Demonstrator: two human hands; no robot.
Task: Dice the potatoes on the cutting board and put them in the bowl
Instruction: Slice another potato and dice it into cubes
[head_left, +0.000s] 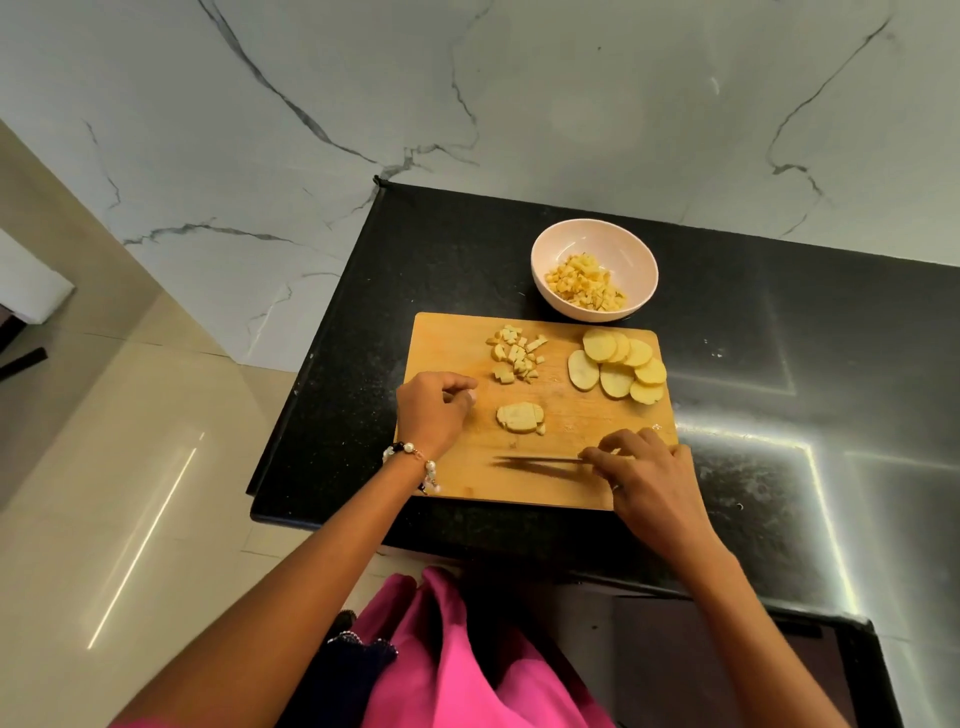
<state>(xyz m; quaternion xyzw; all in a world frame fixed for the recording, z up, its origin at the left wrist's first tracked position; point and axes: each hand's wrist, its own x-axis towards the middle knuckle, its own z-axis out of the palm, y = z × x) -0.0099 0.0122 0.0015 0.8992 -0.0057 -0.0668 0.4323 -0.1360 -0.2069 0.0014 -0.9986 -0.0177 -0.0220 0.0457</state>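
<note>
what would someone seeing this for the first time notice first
The wooden cutting board on the black counter draws the eye, with a fan of pale potato slices at its far right and a pile of diced pieces at its far left. Behind it, a white bowl already holds diced potato. At the near edge the right hand holds a knife, and the left hand sits beside a partly cut slice stack.

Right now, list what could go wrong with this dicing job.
1. The right hand grips the knife low over the cutting board; the left hand hovers beside the partly cut slices, so its fingers could meet the blade.
2. The diced pile lies loose and could scatter when carried to the bowl.
3. The board's right corner sits near the counter edge glare; it may slide.
</note>
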